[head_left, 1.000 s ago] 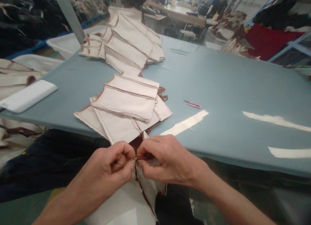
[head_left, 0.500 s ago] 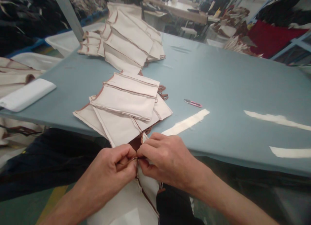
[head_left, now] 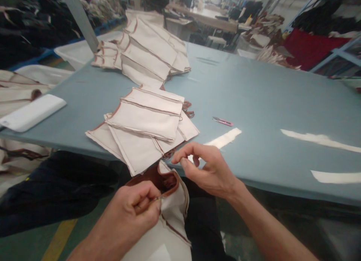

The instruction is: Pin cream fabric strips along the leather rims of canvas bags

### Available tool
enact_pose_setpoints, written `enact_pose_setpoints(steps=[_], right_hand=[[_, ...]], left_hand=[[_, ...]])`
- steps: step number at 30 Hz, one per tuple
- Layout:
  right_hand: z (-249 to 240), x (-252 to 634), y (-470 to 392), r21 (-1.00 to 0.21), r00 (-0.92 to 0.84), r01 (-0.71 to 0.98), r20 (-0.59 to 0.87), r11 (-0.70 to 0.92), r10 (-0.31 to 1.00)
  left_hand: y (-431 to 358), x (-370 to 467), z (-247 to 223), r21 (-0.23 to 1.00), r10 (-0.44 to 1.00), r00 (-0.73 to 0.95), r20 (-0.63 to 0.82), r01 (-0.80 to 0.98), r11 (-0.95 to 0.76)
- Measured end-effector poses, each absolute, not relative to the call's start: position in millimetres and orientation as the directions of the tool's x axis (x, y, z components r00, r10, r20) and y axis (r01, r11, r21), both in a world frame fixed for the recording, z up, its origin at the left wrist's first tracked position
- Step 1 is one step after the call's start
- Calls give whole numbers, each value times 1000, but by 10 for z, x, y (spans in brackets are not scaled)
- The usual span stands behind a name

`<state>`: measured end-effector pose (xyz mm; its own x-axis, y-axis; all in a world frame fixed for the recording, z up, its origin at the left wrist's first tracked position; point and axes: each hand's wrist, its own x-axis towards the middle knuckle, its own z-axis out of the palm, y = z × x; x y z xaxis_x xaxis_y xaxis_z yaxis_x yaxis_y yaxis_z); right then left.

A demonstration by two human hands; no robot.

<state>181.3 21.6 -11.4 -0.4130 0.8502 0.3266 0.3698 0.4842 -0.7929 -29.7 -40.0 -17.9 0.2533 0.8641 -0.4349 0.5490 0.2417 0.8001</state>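
Note:
A cream fabric piece with brown seams (head_left: pixel 172 231) hangs below the table's front edge, its brown-lined opening facing up. At that opening my left hand (head_left: pixel 138 208) is closed, pinching something too small to make out near the rim. My right hand (head_left: pixel 205 169) is raised above and to the right, apart from the fabric, thumb and index finger pressed together; whatever lies between them is too small to see. Behind both hands, a stack of similar cream pieces (head_left: pixel 149 118) rests on the table.
On the blue-green table (head_left: pixel 254 99) lie pink-handled snips (head_left: pixel 222 121), pale strips (head_left: pixel 324 139) and a white, smooth object (head_left: pixel 34 112). A larger cream pile (head_left: pixel 152 43) sits farther back. White tubs (head_left: pixel 76 52) stand beyond the left edge.
My right hand has parted from my left and moved up and to the right. My left hand is slightly lower. The fabric's brown-lined opening now shows.

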Motion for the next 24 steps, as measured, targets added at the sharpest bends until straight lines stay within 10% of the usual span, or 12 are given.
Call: enact_pose_setpoints(steps=[8,15,24], right_hand=[[-63,1630,99,-815,-658,166,327,555,678],[-115,1575,42,-780,-674,369,150,506,723],[-89,1564,52,-781,-672,407,96,474,735]], left_hand=[[-420,-386,-117,850,939,279,-200,526,25],[-472,-422,-106,662,905,370,211,627,-411],[-430,-611,-143,767,911,413,-1,584,-265]])
